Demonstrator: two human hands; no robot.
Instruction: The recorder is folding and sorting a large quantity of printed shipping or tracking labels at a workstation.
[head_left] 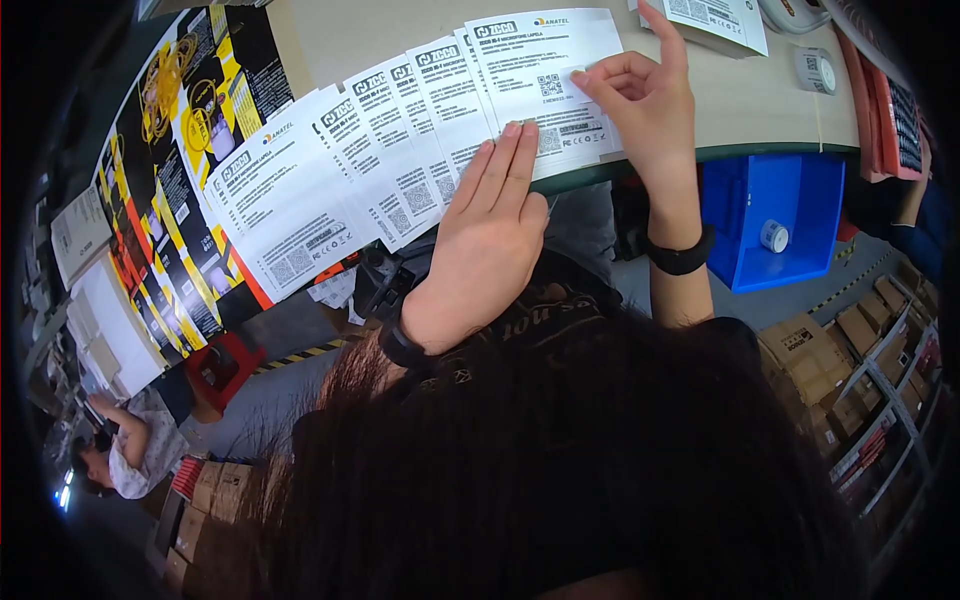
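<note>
Beige tabletop (pixel 740 100) with green edge, carrying a fanned row of white printed cards (pixel 400 150) that overhang its near rim. Left hand (pixel 490 235) flat, fingers together, pressing the fan; right hand (pixel 645 100) pinching the top card's edge. Likely thin, light, slippery, bendable; best gripped at a free edge.

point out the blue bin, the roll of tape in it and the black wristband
blue bin (pixel 742 205), head view, its left inner wall
roll of tape (pixel 774 236), head view, its white side
black wristband (pixel 680 256), head view, the band's middle
</note>
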